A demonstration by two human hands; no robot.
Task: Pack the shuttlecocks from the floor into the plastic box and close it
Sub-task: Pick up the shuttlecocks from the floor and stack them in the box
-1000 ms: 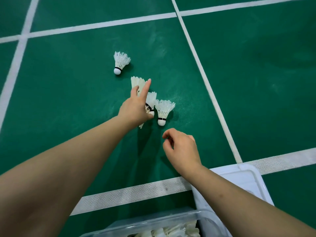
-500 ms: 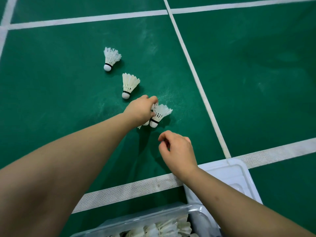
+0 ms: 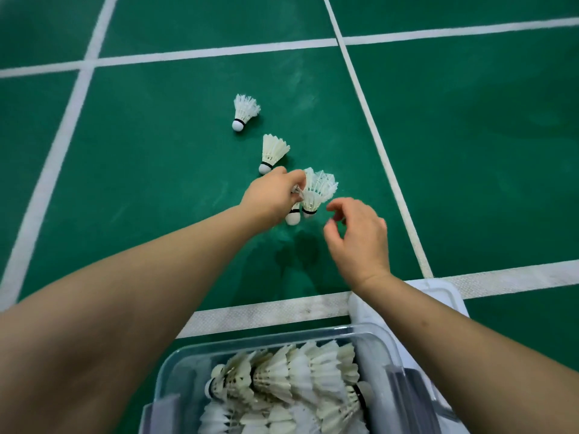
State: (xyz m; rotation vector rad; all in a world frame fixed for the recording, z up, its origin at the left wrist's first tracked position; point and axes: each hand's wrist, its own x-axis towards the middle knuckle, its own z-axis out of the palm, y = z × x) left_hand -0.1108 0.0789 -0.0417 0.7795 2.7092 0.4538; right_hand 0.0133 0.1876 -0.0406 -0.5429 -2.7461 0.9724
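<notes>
Up off the floor (image 3: 156, 183) since a second ago, two shuttlecocks (image 3: 317, 193) sat pinched in my left hand (image 3: 271, 197); right hand (image 3: 360, 238) hung loose, empty. Still collecting, I'd say: next grab was the pair (image 3: 272, 150) at 11 o'clock, box (image 3: 266, 339) at 6.

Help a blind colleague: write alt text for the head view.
A left hand grips two shuttlecocks over a green court floor, the right hand open beside them. Two loose shuttlecocks lie beyond; an open plastic box of shuttlecocks sits nearest, its lid alongside.
</notes>
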